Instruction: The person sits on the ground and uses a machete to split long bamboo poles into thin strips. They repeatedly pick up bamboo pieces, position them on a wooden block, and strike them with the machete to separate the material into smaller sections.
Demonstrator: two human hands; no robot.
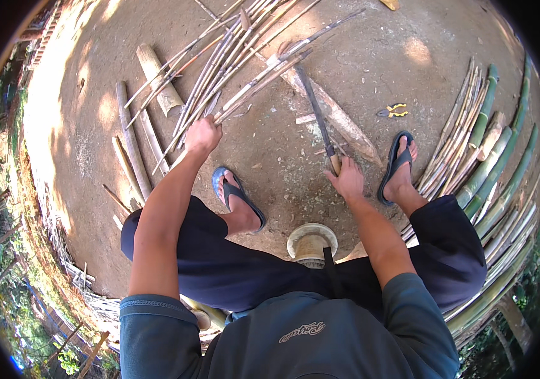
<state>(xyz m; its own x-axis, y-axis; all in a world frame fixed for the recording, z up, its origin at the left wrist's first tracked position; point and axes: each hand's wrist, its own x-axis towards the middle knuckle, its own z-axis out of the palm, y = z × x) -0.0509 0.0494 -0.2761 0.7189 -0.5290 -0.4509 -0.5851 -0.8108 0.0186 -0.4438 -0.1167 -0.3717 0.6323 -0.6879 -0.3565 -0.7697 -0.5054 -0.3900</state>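
Note:
My left hand [203,134] is closed around the near end of a bamboo stick [254,86], which slants away up to the right. In my right hand [348,179] is the wooden handle of a machete [315,104]. Its long dark blade points away from me, the tip close to the held stick. I cannot tell whether blade and stick touch. Beneath them lies a split wooden log [339,120], tapering toward my right foot. More thin bamboo sticks [219,76] lie in a loose heap beside and beyond my left hand.
Yellow-handled pliers [393,111] lie on the dirt ground near my right sandal [394,165]. Green bamboo poles [486,107] and a bundle of sticks [445,151] line the right side. A short thick bamboo piece [158,79] and several long pieces [132,139] lie at left.

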